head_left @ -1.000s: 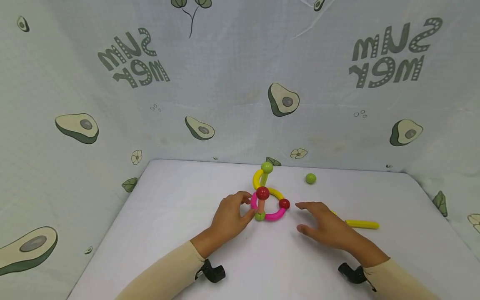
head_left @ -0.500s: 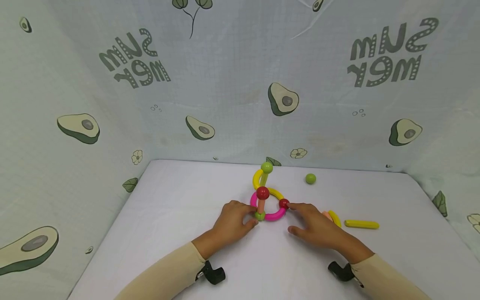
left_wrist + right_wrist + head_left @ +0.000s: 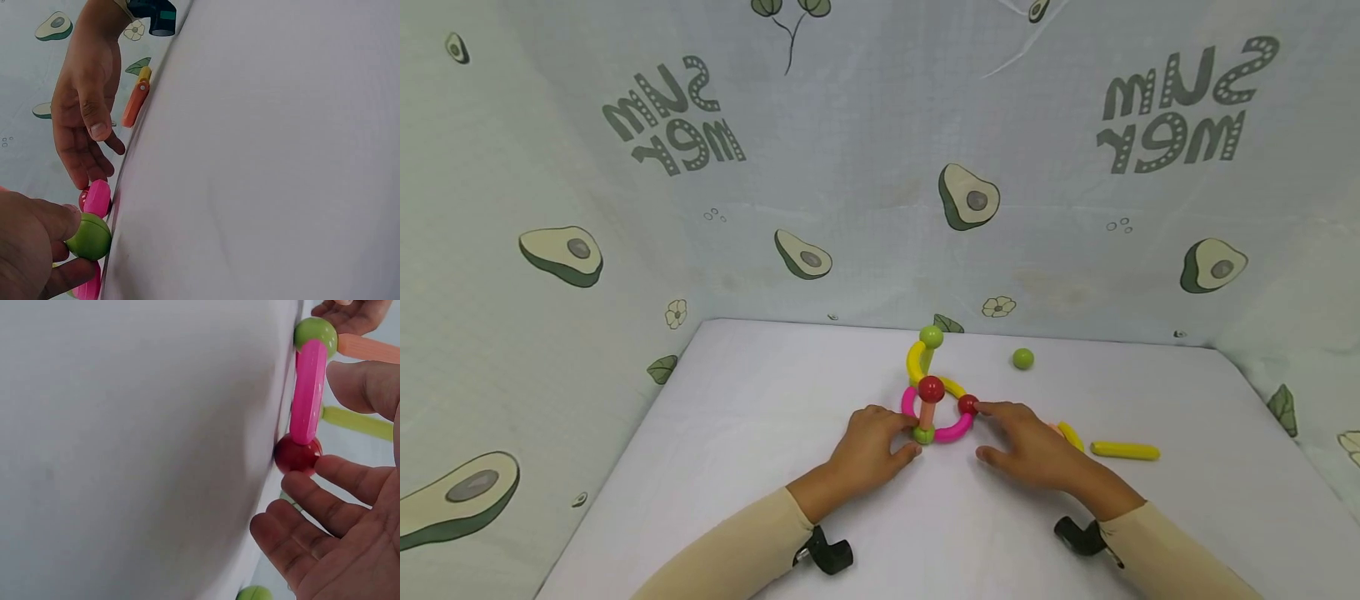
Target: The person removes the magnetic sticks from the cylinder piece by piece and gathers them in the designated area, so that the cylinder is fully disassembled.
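**Ball-and-rod build: probably light, so hold it low**

Head view: the ball-and-rod frame (image 3: 931, 390) stands on the white tabletop (image 3: 760, 375), between both hands. Left hand (image 3: 867, 448) is at the near green ball (image 3: 923, 436); right hand (image 3: 1032, 446) has its fingers out, touching the right-hand red ball (image 3: 967, 404). I'd guess light, stiff, slightly slick plastic with joints that could pop, so grab the bottom balls, not the tall uprights. The right hand half hides a yellow curved rod (image 3: 1071, 437) and a peach piece (image 3: 1055, 428); can't tell if those two are joined.

Left wrist: thumb and finger pinch that green ball. Most of the frame is behind the hand or cut off.

Right wrist: fingers spread, tips against the red ball, not gripping. The pink curved rod (image 3: 309, 394) shows well; the peach upright (image 3: 369, 348) runs out of view.
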Action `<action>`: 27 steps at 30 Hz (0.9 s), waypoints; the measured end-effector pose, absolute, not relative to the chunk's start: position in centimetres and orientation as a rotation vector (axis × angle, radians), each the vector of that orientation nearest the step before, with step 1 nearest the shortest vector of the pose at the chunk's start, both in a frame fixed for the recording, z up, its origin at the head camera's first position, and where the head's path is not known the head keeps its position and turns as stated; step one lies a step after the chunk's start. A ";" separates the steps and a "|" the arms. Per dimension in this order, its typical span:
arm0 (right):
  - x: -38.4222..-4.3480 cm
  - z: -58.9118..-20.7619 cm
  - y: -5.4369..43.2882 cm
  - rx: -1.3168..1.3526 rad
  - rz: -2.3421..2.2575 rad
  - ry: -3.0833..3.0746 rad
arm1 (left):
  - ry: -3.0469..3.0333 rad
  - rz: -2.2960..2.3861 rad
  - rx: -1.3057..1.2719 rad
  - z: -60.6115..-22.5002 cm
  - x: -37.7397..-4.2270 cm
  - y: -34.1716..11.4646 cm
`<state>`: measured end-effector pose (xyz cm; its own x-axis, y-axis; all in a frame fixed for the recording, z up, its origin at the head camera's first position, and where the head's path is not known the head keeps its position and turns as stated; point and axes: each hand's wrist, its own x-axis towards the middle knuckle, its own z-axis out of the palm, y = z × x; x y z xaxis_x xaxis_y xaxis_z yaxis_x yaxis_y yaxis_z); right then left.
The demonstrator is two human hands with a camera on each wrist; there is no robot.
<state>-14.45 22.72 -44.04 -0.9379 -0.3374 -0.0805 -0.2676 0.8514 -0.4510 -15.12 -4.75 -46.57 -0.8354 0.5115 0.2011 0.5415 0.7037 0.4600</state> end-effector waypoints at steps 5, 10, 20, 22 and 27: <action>-15.1 -43.8 22.9 -0.517 -0.637 2.881 | -2.854 -0.807 -0.871 -46.5 -15.1 -4.6; -15.8 -42.7 23.0 -0.519 -0.642 2.878 | -2.848 -0.808 -0.892 -46.5 -15.3 -4.5; -17.4 -38.1 22.8 -0.587 -0.897 2.954 | -2.778 -0.954 -0.768 -44.7 -17.2 -5.6; -17.6 -37.6 22.4 -0.614 -0.919 2.956 | -2.748 -0.983 -0.765 -44.0 -17.8 -6.0; -18.6 -36.9 21.3 -0.692 -0.941 2.928 | -2.684 -0.988 -0.856 -42.4 -19.2 -6.6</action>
